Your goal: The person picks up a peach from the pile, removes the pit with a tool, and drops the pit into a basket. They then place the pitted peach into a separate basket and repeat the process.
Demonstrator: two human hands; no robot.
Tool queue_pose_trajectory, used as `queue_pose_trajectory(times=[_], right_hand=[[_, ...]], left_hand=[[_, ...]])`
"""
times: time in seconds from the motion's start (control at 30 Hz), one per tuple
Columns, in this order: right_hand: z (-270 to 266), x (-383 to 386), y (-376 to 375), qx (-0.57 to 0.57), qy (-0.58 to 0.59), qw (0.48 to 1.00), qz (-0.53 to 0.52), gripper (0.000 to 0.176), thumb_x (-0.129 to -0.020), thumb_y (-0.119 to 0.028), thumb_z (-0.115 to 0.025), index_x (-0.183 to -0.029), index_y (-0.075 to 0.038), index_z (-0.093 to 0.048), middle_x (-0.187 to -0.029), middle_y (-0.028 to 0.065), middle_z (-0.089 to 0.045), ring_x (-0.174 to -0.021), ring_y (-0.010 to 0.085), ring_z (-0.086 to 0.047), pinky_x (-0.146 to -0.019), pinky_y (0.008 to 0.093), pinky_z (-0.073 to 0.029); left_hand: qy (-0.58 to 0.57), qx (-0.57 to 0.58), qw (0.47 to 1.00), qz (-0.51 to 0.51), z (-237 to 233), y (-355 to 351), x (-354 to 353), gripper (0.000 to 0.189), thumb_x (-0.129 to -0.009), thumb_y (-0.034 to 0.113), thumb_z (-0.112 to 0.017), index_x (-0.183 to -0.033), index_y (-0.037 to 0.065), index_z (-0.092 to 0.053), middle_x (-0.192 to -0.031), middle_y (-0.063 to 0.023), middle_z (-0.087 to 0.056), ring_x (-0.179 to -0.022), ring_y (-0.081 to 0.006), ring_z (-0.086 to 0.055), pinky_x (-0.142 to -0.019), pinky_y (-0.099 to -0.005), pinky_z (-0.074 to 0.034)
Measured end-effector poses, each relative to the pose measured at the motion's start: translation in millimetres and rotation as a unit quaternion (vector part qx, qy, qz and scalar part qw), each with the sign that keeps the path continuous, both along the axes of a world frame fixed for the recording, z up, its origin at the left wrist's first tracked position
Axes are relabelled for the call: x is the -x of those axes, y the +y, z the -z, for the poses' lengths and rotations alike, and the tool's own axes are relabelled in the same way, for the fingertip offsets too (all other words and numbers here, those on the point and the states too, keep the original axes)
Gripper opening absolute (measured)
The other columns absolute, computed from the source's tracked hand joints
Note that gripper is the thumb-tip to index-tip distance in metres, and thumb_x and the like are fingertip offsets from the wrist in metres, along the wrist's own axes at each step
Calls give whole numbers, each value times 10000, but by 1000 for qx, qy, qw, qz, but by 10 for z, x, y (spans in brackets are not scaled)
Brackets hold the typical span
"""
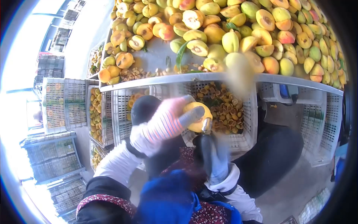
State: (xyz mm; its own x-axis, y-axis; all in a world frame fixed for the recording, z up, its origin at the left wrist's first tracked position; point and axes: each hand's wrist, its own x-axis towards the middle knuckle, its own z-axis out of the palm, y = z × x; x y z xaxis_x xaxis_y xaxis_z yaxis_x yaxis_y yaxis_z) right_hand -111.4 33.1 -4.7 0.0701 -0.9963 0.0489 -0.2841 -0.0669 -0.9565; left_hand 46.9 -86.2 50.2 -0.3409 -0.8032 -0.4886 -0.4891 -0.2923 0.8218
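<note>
My left hand (164,119), in a white glove with coloured stripes and grey fingertips, is closed around a yellow peach (194,125). Low in front of my body, my right hand (212,153) wears a glove blurred by motion and grips a small metal pitting tool (207,126). The tool's tip is against the peach's lower right side; whether it is inside the flesh is hidden. A pale, smeared object (240,76), perhaps a peach piece, hangs in front of the table edge.
Halved peaches (231,41) cover much of the metal table (156,54), with loose pits (134,74) near its rim (167,79). Below, a white crate (250,138) contains brownish pieces (220,108). More crates (65,104) stand at left. My knees flank the crate.
</note>
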Motion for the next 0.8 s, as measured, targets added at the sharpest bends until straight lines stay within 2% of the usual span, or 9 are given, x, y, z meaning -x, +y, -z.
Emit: queue_pose_trajectory(times=[0.03,0.07,0.17,0.37,0.43,0.53,0.6,0.7,0.8], right_hand=[[2,9,-11,204,219,953,55,291,-796,-34,-665,-1073,2,-584,-996,188,-602,-858,348,-607,-703,418,-503],[32,22,31,160,215,962,49,306,-848,-119,-602,-1116,19,-554,-972,201,-612,-830,359,-614,-681,421,-498],[163,4,135,60,187,980,41,395,-933,-261,-493,-1175,50,-504,-895,234,-622,-757,392,-612,-624,438,-476],[128,73,163,2,154,988,25,387,-942,-309,-478,-1142,20,-517,-768,225,-608,-671,402,-596,-566,444,-458],[111,70,166,65,187,980,11,298,-868,-125,-589,-1131,4,-538,-917,206,-600,-747,351,-610,-591,407,-491],[73,71,209,41,202,978,19,290,-903,-210,-540,-1098,4,-538,-861,215,-606,-729,373,-607,-594,419,-478],[31,65,221,-13,139,990,30,337,-939,-296,-487,-1083,6,-534,-799,221,-613,-705,394,-604,-594,433,-464],[-20,66,213,-66,-2,997,46,318,-939,-285,-491,-1075,-2,-544,-807,212,-617,-715,387,-607,-609,430,-465],[6,68,239,-77,-41,995,52,296,-936,-263,-503,-1062,-3,-562,-807,205,-621,-715,380,-610,-621,426,-467]], left_hand=[[90,-50,990,-92,19,133,120,371,-920,353,-589,-1069,14,-604,-893,-45,-651,-816,-92,-600,-731,-247,-487],[177,-98,962,-184,28,225,229,384,-921,388,-580,-1036,22,-607,-845,-41,-640,-785,-85,-584,-677,-241,-482],[236,-50,940,-241,172,376,357,345,-948,340,-549,-1088,28,-591,-883,-22,-634,-813,-63,-574,-699,-208,-468],[147,20,968,-201,131,472,403,310,-968,298,-515,-1068,19,-608,-877,-30,-631,-791,-61,-564,-721,-215,-467],[116,45,977,-173,162,530,417,321,-978,294,-495,-1046,4,-615,-878,-39,-631,-798,-67,-560,-725,-224,-468],[153,38,962,-220,230,589,478,301,-977,271,-491,-1023,1,-618,-863,-42,-625,-780,-77,-558,-714,-231,-467],[151,30,964,-216,237,606,520,288,-975,256,-487,-996,2,-621,-855,-49,-621,-767,-81,-554,-704,-234,-464],[134,36,970,-201,187,589,559,271,-971,237,-484,-957,6,-626,-815,-46,-615,-732,-82,-547,-678,-237,-457],[72,42,983,-164,186,560,544,270,-970,232,-482,-918,10,-627,-753,-39,-605,-683,-80,-540,-635,-241,-449]])
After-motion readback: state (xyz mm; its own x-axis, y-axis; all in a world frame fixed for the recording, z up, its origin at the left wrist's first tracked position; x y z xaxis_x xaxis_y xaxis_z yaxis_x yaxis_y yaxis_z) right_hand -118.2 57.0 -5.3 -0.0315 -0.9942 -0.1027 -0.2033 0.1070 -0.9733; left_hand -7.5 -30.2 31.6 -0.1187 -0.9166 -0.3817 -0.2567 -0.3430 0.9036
